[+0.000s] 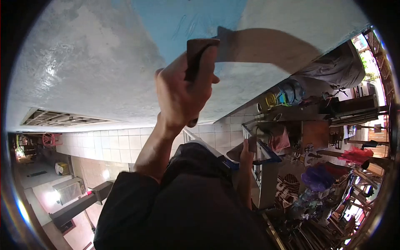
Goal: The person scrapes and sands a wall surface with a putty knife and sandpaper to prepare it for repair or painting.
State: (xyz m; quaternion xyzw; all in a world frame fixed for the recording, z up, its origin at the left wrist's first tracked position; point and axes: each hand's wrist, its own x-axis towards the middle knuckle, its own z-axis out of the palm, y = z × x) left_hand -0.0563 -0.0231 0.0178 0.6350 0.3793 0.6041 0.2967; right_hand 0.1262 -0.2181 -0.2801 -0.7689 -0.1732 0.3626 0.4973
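Observation:
My left hand (181,91) is raised to a wall (104,79) with grey-white patches over blue paint. Its fingers are wrapped round a dark brown flat-edged tool (203,43), whose wide end is up at the wall. A rounded brown end pokes out below the palm. The tool's exact kind does not show. Lower down, beside a ladder, my right hand (247,155) grips a brown flat plate-like tool (236,153) with a wide, slanted edge. That one is partly in shadow, and I cannot make out its kind.
A metal ladder (265,153) with blue fittings stands close to my body. Pale tiles (121,146) run below the wall, with a vent grille (62,118) set low in it. At right are a yellow container (271,99), a purple bag (317,178) and heaped clutter.

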